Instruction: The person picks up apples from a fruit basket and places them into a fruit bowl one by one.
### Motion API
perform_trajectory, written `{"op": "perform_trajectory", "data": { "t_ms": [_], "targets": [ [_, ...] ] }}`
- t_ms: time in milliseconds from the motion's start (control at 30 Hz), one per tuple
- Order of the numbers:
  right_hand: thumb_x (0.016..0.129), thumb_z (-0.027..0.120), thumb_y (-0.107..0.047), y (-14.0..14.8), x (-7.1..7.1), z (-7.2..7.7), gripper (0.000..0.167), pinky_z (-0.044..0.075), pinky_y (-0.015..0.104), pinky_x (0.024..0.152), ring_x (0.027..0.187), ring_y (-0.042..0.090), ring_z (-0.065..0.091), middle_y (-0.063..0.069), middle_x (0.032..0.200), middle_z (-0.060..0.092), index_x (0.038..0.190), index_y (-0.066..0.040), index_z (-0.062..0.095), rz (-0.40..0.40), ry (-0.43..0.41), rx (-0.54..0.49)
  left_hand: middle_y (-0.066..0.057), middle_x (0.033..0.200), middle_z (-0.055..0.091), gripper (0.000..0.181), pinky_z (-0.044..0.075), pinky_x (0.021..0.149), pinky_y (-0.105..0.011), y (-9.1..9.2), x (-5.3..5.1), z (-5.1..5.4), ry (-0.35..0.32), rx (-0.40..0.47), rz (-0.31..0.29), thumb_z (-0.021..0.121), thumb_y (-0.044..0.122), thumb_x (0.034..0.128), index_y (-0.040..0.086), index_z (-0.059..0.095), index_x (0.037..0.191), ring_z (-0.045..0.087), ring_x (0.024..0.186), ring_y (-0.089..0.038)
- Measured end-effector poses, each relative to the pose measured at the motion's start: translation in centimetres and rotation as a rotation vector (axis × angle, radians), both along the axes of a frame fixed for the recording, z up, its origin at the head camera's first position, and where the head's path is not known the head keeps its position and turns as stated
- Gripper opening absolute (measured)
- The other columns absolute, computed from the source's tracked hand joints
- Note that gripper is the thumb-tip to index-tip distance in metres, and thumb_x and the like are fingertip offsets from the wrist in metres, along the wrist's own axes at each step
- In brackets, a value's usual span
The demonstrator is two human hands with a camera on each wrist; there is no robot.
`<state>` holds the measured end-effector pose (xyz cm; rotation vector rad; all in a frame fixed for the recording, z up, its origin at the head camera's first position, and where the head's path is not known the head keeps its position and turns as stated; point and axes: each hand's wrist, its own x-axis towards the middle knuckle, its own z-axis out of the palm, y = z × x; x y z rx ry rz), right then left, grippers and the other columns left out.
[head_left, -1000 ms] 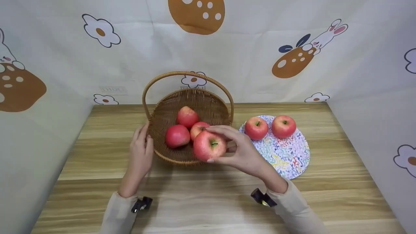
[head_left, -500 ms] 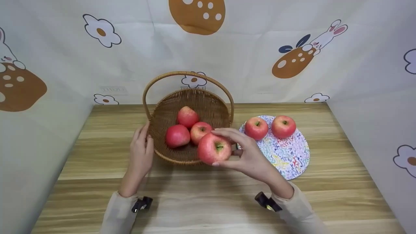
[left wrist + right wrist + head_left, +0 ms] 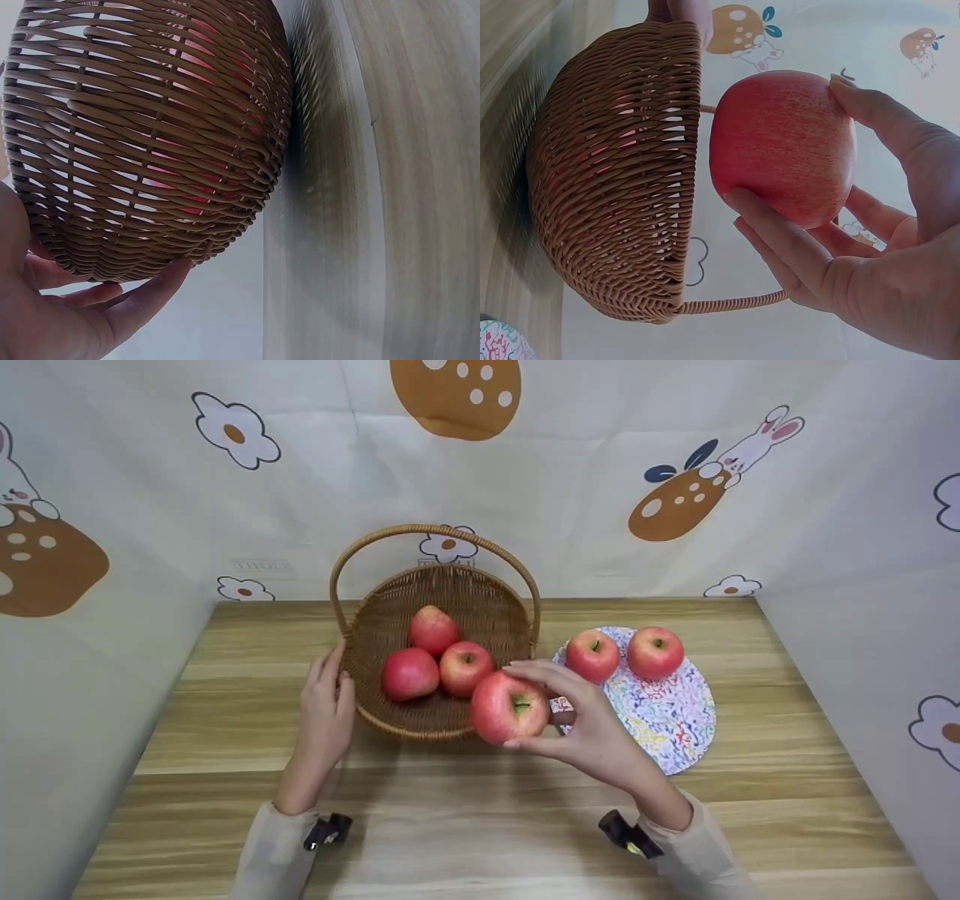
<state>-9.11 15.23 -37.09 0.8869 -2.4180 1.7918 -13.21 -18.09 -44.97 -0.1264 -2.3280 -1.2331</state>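
R hand [image 3: 600, 735] holds apple [image 3: 499, 712] betw. thumb & fingers, raised just above near-R rim of wicker basket [image 3: 397, 727]. L hand [image 3: 326, 705] touches basket's L outer wall, fingers relaxed, not clenched. Basket sits nr. surface's [image 3: 465, 817] far edge, L of ctr., w/ 3 red apples [image 3: 410, 673] inside. Patterned plate [image 3: 667, 727] lies R of basket, twd. surface's far-R corner; 2 apples [image 3: 655, 652] upright, side by side, nr. plate's far edge.

Faint lettering [image 3: 261, 565], apparently "THOLI", on patterned backdrop [image 3: 585, 495]
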Motion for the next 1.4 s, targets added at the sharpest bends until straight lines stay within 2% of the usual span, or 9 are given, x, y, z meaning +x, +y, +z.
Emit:
{"op": "perform_trajectory", "data": {
  "t_ms": [267, 400, 500, 733, 900, 1133, 1400],
  "targets": [
    [0.078, 0.094, -0.012, 0.6, 0.4, -0.3, 0.070, 0.064, 0.038, 0.085, 0.132, 0.023, 0.059, 0.010, 0.147, 0.061, 0.142, -0.008, 0.065, -0.023, 0.019, 0.030, -0.033, 0.140, 0.056, 0.049, 0.051, 0.100, -0.059, 0.0, 0.0, 0.0, -0.002, -0.004, -0.002, 0.044, -0.007, 0.1004, -0.014, 0.050, 0.148, 0.060, 0.114, -0.042],
    [0.078, 0.095, -0.012, 0.9, 0.5, -0.3, 0.070, 0.064, 0.036, 0.084, 0.130, 0.021, 0.060, 0.008, 0.145, 0.062, 0.141, -0.009, 0.066, -0.041, 0.036, 0.054, -0.031, 0.143, 0.056, 0.049, 0.054, 0.088, -0.045, 0.0, 0.1, 0.0, -0.007, -0.020, 0.007, 0.044, -0.006, 0.1010, -0.012, 0.050, 0.150, 0.059, 0.094, -0.033],
    [0.077, 0.095, -0.012, 1.1, 0.7, -0.3, 0.071, 0.064, 0.035, 0.084, 0.129, 0.021, 0.061, 0.008, 0.145, 0.062, 0.142, -0.010, 0.066, -0.047, 0.025, 0.057, -0.030, 0.143, 0.056, 0.050, 0.050, 0.079, -0.037, 0.1, 0.1, -0.1, -0.010, -0.033, 0.013, 0.044, -0.006, 0.1011, -0.011, 0.050, 0.150, 0.053, 0.084, -0.025],
    [0.078, 0.095, -0.014, 1.7, 0.8, -0.4, 0.072, 0.064, 0.035, 0.083, 0.128, 0.022, 0.062, 0.009, 0.146, 0.061, 0.143, -0.009, 0.065, -0.060, -0.007, 0.064, -0.032, 0.143, 0.055, 0.050, 0.051, 0.085, -0.048, 0.1, 0.1, 0.0, -0.007, -0.026, 0.013, 0.045, -0.006, 0.1004, -0.012, 0.049, 0.150, 0.057, 0.093, -0.031],
    [0.077, 0.095, -0.011, 2.2, 0.8, -0.4, 0.073, 0.064, 0.035, 0.082, 0.128, 0.018, 0.061, 0.009, 0.147, 0.061, 0.143, -0.008, 0.065, -0.073, -0.012, 0.064, -0.033, 0.142, 0.055, 0.050, 0.051, 0.092, -0.055, 0.1, 0.1, 0.0, -0.003, -0.019, 0.010, 0.045, -0.006, 0.1002, -0.013, 0.049, 0.149, 0.059, 0.102, -0.037],
    [0.076, 0.096, -0.011, 2.9, 0.8, -0.7, 0.073, 0.064, 0.034, 0.083, 0.128, 0.014, 0.060, 0.009, 0.147, 0.061, 0.143, -0.009, 0.065, -0.104, -0.024, 0.064, -0.033, 0.145, 0.053, 0.051, 0.050, 0.093, -0.056, 0.0, 0.1, -0.1, 0.001, -0.010, 0.005, 0.045, -0.006, 0.0999, -0.013, 0.049, 0.150, 0.058, 0.105, -0.039],
    [0.076, 0.095, -0.008, 3.9, 0.7, -0.9, 0.073, 0.064, 0.035, 0.083, 0.129, 0.013, 0.060, 0.011, 0.148, 0.060, 0.142, -0.009, 0.065, -0.127, -0.042, 0.048, -0.035, 0.142, 0.054, 0.049, 0.050, 0.097, -0.058, 0.1, 0.1, 0.0, -0.012, -0.005, 0.006, 0.045, -0.006, 0.1004, -0.014, 0.049, 0.149, 0.058, 0.108, -0.041]
  ]
}}
